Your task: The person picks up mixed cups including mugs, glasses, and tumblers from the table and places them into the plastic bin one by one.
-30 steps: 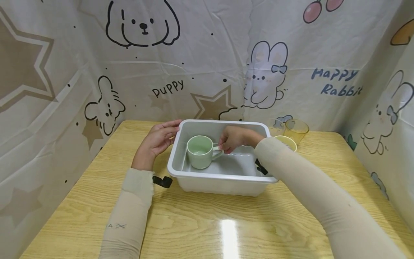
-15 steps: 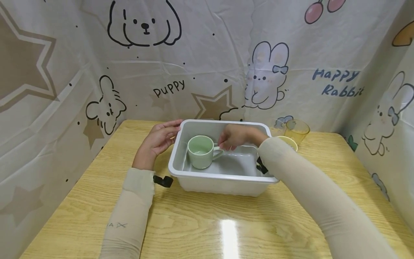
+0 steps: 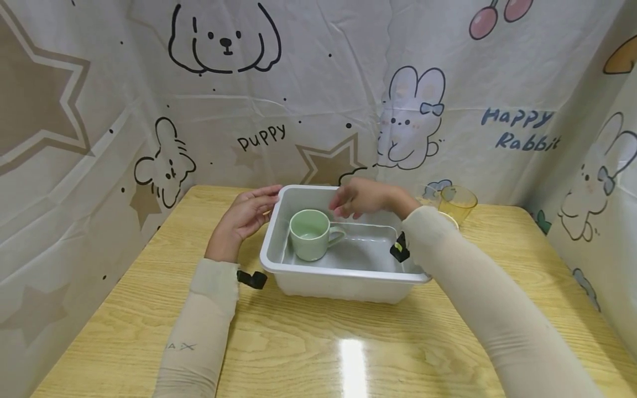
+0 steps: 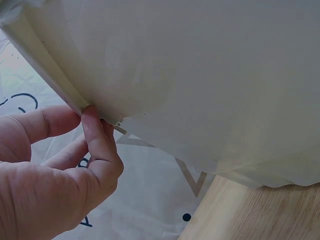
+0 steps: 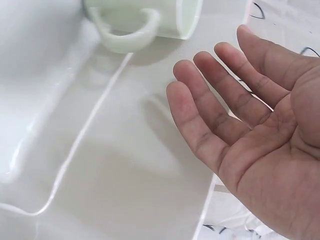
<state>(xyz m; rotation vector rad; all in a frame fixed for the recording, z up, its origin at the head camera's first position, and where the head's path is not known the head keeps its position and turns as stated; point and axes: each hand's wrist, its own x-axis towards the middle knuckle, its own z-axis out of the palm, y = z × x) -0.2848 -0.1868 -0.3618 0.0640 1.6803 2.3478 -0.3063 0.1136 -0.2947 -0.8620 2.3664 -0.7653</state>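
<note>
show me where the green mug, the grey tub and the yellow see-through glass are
Green mug (image 3: 310, 242): head view, on the outside of its body
Grey tub (image 3: 343, 287): head view, on its near outer wall
Yellow see-through glass (image 3: 458, 205): head view, on its side

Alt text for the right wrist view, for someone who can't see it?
An empty right hand, fingers loosely extended, in front of a whitish bin. At the top, a pale green mug, its handle apart from the fingers.
</note>
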